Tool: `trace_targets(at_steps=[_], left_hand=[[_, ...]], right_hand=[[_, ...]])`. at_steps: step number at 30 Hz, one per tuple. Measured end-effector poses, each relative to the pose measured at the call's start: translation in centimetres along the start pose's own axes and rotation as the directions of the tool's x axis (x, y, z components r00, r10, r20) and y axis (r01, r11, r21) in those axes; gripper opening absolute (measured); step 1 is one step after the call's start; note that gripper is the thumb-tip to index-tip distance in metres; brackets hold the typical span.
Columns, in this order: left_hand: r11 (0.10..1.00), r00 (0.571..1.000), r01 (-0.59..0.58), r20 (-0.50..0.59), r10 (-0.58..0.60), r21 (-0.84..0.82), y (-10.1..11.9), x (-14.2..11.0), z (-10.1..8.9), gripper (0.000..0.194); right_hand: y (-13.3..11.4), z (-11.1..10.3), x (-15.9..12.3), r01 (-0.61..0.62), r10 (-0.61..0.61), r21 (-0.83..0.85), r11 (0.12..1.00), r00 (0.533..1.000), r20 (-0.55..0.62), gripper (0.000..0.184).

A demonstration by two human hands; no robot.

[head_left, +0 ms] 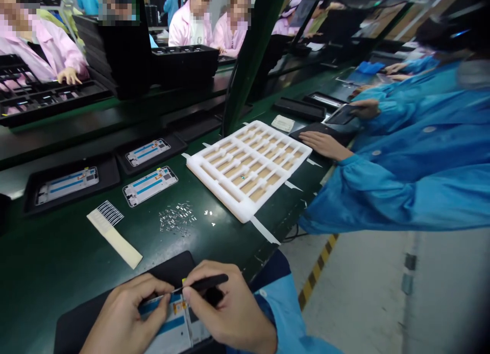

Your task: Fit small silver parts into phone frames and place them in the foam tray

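Observation:
A phone mid-frame (170,332) with blue strips and an orange flex piece lies on a black tray (82,318) at the bottom edge. My right hand (237,310) grips black tweezers (212,281), their tip end pointing left over the frame's upper edge. From the left, my left hand (128,310) bends over the same frame, thumb and forefinger close together near the tweezers' tip. What lies between those fingers is too small to make out. A yellow tab (184,281) shows beside my right fingertips.
Beyond the hands are a cream strip with a barcode-like end (120,244), scattered small pieces (178,218) and a phone frame (150,186). Two trays (109,165) hold similar frames. A white foam tray (245,213) is taped down. A co-worker in blue (401,155) sits at right.

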State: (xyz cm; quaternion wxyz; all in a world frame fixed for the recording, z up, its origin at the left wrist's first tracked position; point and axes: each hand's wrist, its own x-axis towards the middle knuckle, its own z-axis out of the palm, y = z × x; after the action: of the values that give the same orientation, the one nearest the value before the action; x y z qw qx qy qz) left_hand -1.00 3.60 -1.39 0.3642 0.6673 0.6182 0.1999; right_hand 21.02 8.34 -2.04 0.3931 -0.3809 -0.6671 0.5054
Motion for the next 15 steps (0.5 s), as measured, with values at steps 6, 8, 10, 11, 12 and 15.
trace_targets(at_steps=[6,8,10,11,12,15], left_hand=[[0.996,0.993,0.064,-0.092,-0.07,-0.068,1.2,-0.1,0.8,0.021],[0.996,0.994,0.051,-0.095,-0.058,-0.073,1.2,-0.1,0.9,0.023],[0.996,0.994,0.048,-0.092,-0.055,-0.073,1.1,-0.1,1.0,0.023],[0.996,0.994,0.052,-0.089,-0.058,-0.07,1.0,-0.2,1.0,0.023],[0.996,0.994,0.055,-0.086,-0.061,-0.067,1.0,-0.2,1.0,0.023],[0.998,0.996,0.041,-0.073,-0.045,-0.056,0.9,-0.3,0.9,0.025]], right_hand=[[0.0,-0.1,-0.3,0.053,-0.052,0.004,0.999,0.998,-0.037,0.01],[0.1,-0.1,-0.3,0.099,-0.098,0.021,0.995,0.994,-0.042,0.012],[0.2,-0.2,-0.3,0.133,-0.132,0.028,0.991,0.991,-0.027,0.014],[0.3,-0.2,-0.3,0.14,-0.14,0.029,0.99,0.99,-0.015,0.014],[0.3,-0.2,-0.4,0.141,-0.141,0.029,0.99,0.99,-0.003,0.015],[0.6,-0.3,-0.5,0.151,-0.151,0.028,0.988,0.988,0.033,0.015]])
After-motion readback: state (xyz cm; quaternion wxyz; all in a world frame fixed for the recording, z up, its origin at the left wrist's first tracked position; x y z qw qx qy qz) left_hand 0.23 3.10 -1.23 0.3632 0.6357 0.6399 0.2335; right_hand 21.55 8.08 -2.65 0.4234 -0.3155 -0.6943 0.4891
